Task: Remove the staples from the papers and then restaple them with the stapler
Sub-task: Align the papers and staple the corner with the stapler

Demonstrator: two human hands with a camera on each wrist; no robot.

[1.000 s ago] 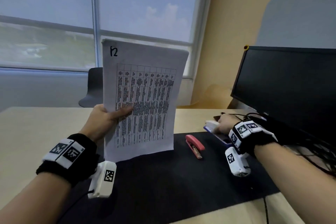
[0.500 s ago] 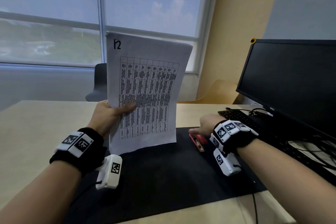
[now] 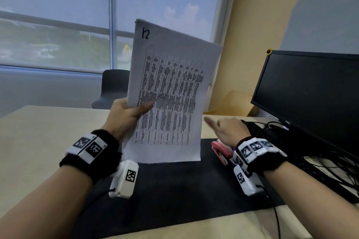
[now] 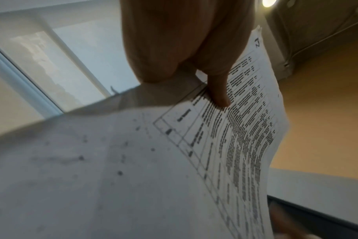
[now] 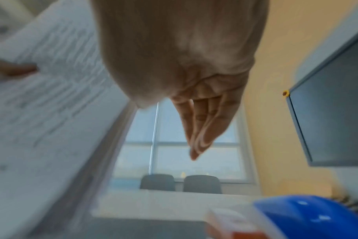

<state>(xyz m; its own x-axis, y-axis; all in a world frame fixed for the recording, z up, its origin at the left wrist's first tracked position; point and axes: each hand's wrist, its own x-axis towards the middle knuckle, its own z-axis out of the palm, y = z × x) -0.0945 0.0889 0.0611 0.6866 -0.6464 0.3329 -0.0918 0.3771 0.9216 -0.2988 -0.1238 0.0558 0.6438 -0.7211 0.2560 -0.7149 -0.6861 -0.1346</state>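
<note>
Left hand (image 3: 124, 114): it holds the papers (image 3: 171, 91) up in the air, above the near left part of the dark mat (image 3: 174, 196). The grip pinches the left edge, thumb on the front page, other fingers behind.

Papers: a few printed sheets with a table of small words and "12" written at the top left. They stand almost upright and lean a little to the right. The bottom edge hangs free, near the mat; I cannot tell if it touches.

How the papers feel: I think they are light, thin and floppy. The far top corner bends. They can tear or crease if pulled hard.

Where to hold them: best near the top left corner, I think, as that is where a staple would sit. I cannot see a staple; it is too small to tell.

Right hand (image 3: 227, 132): it is just right of the papers and above the stapler, not touching either. The grip is spread, fingers straight and close together, holding nothing.

Pink stapler (image 3: 221, 150): it lies on the mat, right of the papers. It looks hard and small, easy to pick up by its sides.

Blue thing (image 5: 309, 216): it sits right beside the stapler. It is blurry, so I cannot tell what it is.

Monitor (image 3: 310, 91): far right on the surface, dark.
</note>
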